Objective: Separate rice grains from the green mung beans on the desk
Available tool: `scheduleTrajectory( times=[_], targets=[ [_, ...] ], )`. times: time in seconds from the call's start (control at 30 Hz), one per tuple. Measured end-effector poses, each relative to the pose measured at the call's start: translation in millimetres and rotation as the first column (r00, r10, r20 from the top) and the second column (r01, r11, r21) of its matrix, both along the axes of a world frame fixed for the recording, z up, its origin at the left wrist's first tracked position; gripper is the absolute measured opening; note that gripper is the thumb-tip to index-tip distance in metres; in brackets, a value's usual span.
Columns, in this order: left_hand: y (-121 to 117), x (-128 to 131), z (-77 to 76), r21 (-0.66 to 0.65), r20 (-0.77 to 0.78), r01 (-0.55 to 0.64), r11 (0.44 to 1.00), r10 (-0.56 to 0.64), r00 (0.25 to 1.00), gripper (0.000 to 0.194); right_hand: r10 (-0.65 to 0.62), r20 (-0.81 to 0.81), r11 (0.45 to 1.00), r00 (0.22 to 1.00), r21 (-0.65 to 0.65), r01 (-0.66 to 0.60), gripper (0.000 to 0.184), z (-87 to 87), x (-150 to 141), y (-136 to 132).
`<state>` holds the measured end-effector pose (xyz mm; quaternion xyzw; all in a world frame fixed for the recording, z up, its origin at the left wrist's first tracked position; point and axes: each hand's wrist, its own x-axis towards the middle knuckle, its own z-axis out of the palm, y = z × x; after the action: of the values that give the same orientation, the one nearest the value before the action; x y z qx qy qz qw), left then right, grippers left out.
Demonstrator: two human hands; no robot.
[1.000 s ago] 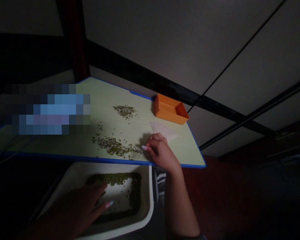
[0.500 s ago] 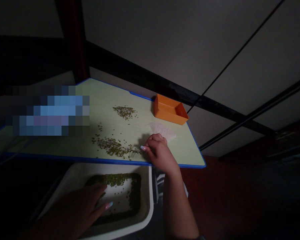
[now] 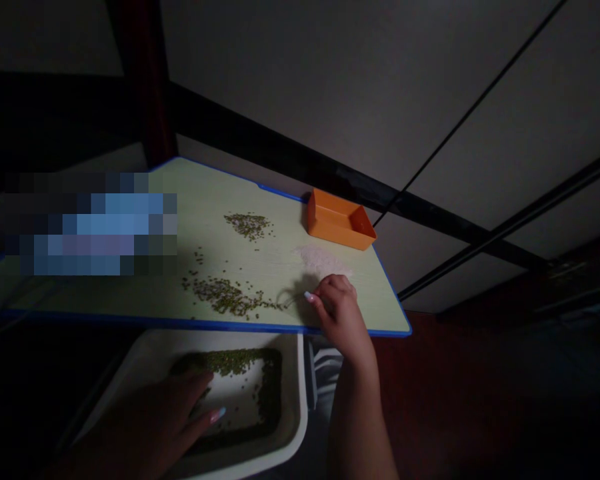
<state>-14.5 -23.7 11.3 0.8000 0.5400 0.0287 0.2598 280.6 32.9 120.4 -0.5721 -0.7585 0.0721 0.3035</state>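
My right hand (image 3: 340, 307) is closed in a pinch over the pale green board (image 3: 205, 200), near its front edge. From its fingertips a thin, dim utensil (image 3: 287, 298) with a curved end points left. I cannot make out its exact kind. That end is by the right tip of a scattered pile of green beans (image 3: 230, 297) mixed with pale grains. A heap of white grains (image 3: 323, 259), like rice, lies just behind the hand. Lower left, my left hand (image 3: 180, 407) is open, thumb and fingers apart, over a white tub (image 3: 300, 413) holding green beans (image 3: 270, 393).
An orange box (image 3: 337, 230) stands at the board's back right corner. A smaller heap of beans and pale grains (image 3: 250, 225) lies mid-board. A blurred-out blue object (image 3: 100, 227) is at the left. Behind the board rises a panelled wall (image 3: 330, 93).
My right hand has moved right, drawing the thin utensil away from the right end of the near bean pile. My left hand stays over the tub.
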Motion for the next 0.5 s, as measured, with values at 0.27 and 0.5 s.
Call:
scheduleTrajectory(
  times=[0.27, 0.5],
  targets=[
    [3.8, 1.2, 0.0, -0.016, -0.008, 0.017, 1.0, -0.017, 1.0, 0.049, -0.205, -0.051, 0.978, 0.978, 0.021, 0.206, 0.023, -10.8, 9.5, -3.4],
    [2.0, 2.2, 1.0, 0.015, 0.003, -0.004, 1.0, 0.004, 1.0, 0.045, -0.059, -0.064, 0.998, 0.996, -0.022, 0.058, 0.024, -8.3, -2.6, -1.9]
  ],
)
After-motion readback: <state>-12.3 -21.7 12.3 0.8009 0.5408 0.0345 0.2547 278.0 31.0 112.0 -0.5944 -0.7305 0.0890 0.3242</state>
